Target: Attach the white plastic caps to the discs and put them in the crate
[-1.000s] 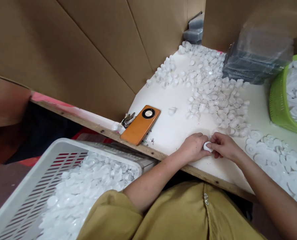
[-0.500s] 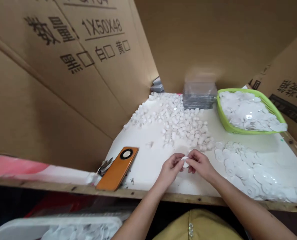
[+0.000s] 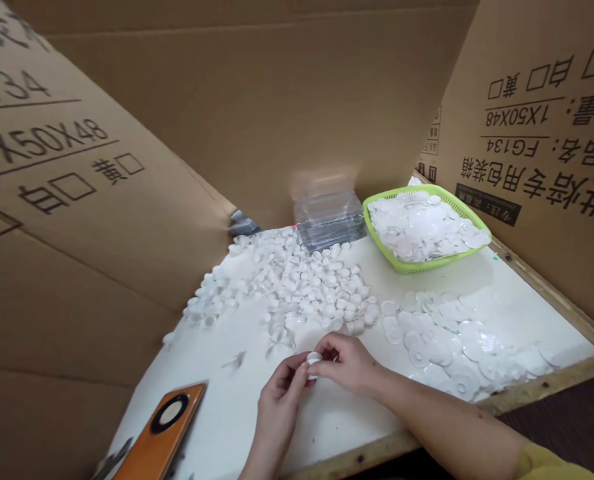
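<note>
A small round white plastic piece (image 3: 313, 359) is pinched between the fingertips of both my hands, above the white tabletop. My left hand (image 3: 283, 389) grips it from the left, thumb in front. From the right, my right hand (image 3: 345, 363) holds it with thumb and forefinger. Just beyond the hands lies a heap of small white cap-like pieces (image 3: 321, 283). To the right, flat white discs (image 3: 441, 337) with rings at their middles are spread over the table.
A green basket (image 3: 401, 268) full of white discs stands at the back right. Beside it is a stack of clear plastic trays (image 3: 331, 223). An orange phone (image 3: 159, 433) and keys (image 3: 111, 460) lie at the front left. Cardboard walls (image 3: 267, 107) enclose the table.
The view has swung to the right, so the table contents appear further left. Both hands still hold a white piece together; it now shows more of its side.
</note>
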Tool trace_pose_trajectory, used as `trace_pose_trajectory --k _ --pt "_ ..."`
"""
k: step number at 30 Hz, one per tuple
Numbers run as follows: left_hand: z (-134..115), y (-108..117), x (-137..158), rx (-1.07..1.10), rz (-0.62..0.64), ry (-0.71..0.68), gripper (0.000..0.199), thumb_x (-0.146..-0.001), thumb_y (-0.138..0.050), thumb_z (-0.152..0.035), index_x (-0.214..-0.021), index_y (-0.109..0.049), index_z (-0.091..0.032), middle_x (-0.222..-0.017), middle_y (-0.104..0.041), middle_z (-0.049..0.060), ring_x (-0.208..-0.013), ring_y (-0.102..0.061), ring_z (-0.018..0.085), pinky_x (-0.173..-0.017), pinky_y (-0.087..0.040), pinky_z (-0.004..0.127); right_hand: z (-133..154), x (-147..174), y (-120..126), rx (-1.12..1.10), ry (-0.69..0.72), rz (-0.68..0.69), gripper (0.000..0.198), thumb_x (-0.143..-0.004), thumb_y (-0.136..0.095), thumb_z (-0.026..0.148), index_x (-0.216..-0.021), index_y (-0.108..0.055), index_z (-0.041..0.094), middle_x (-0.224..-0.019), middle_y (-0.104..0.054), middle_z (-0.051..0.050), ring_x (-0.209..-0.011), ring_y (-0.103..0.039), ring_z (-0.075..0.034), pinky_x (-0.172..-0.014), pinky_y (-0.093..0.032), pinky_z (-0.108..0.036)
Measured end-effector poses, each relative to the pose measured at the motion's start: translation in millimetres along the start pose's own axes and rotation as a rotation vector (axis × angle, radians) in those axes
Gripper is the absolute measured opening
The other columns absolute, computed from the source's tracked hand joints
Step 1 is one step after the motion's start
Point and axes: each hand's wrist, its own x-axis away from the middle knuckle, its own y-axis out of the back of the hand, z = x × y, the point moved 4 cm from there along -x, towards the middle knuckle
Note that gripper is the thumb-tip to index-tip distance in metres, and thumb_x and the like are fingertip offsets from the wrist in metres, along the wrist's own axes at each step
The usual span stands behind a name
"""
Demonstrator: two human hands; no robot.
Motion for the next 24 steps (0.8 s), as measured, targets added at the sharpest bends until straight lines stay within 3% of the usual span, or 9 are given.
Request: trace_pose_trajectory --k 4,9,14,17,20,24 --pt "0 -3 -3 -0.049 0.012 -0.038 0.042 -0.074 -0.065 -0.054 -0.092 -0.065 -0.016 -0.087 -0.068 0.005 -0.077 -0.06 0.018 -0.063 -0.052 0.025 -5 1 0 0.028 -0.068 -0.038 0.02 -0.064 -0.076 0.028 -0.071 -0.059 0.02 -0.065 -0.056 0.006 -0.061 -0.051 -0.011 -0.057 -0.036 -0.024" --pt "7 0 -6 -0.096 0.003 0.031 0.051 -0.073 -0.062 -0.06 -0.094 -0.065 -0.013 -0.082 -0.068 0.005 -0.064 -0.057 0.015 -0.059 -0.051 0.025 -12 -1 -4 0.048 -0.141 -0.061 0.021 -0.065 -0.077 0.03 -0.073 -0.06 0.019 -0.065 -0.057 0.005 -0.062 -0.053 -0.011 -0.057 -0.038 -0.023" --pt "3 -8 -7 -0.02 0.014 0.012 0.055 -0.075 -0.059 -0.061 -0.106 -0.062 -0.015 -0.104 -0.068 0.008 -0.088 -0.063 0.023 -0.072 -0.054 0.029 -10 -5 -5 -0.15 -0.151 -0.074 0.027 -0.062 -0.079 0.031 -0.077 -0.061 0.018 -0.066 -0.058 0.005 -0.063 -0.055 -0.011 -0.057 -0.042 -0.022" --pt "-4 -4 2 -0.018 -0.024 0.002 0.052 -0.074 -0.063 -0.057 -0.108 -0.061 -0.018 -0.098 -0.068 0.003 -0.081 -0.062 0.02 -0.07 -0.052 0.027 -9 -6 -4 -0.254 -0.151 0.002 0.026 -0.072 -0.07 0.033 -0.091 -0.059 0.019 -0.069 -0.059 0.004 -0.058 -0.058 -0.011 -0.052 -0.044 -0.021" --pt "-10 38 23 -0.115 -0.202 0.049 0.057 -0.065 -0.067 -0.062 -0.104 -0.064 -0.02 -0.082 -0.068 -0.001 -0.066 -0.059 0.017 -0.064 -0.051 0.027 -9 -6 2 -0.226 -0.153 0.012 0.021 -0.081 -0.061 0.032 -0.097 -0.056 0.02 -0.073 -0.061 0.003 -0.05 -0.057 -0.009 -0.045 -0.04 -0.019" --pt "-18 141 69 -0.507 -0.45 0.081 0.053 -0.066 -0.062 -0.066 -0.096 -0.067 -0.022 -0.079 -0.07 0.0 -0.072 -0.064 0.022 -0.062 -0.053 0.03 -11 -2 6 -0.116 -0.192 -0.023 0.014 -0.083 -0.058 0.028 -0.094 -0.056 0.019 -0.073 -0.059 0.003 -0.047 -0.054 -0.007 -0.043 -0.038 -0.019"
